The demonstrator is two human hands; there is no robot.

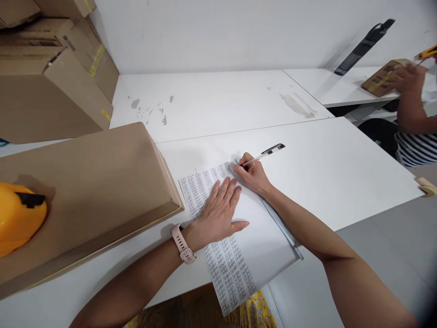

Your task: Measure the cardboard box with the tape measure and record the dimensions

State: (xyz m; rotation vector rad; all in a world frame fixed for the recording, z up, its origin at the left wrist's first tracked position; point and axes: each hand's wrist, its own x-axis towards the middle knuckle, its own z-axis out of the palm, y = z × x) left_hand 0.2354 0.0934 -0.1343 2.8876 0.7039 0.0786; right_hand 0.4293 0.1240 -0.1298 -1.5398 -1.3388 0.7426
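A white sheet of paper lies slanted on the table, its left part and top covered with columns of small dark handwriting. My left hand rests flat on it, fingers spread, with a pale pink watch band round the wrist. At the sheet's top edge, my right hand grips a pen with a clear barrel and a black cap end. The pen's tip is close to the last column of writing. Under the paper's right side shows a thin grey-blue edge, perhaps a clipboard or folder.
A large cardboard box bearing a yellow hard hat stands left. More boxes are stacked behind. At the right, another person's hand is at a small carton, near a dark bottle. The white table ends at right.
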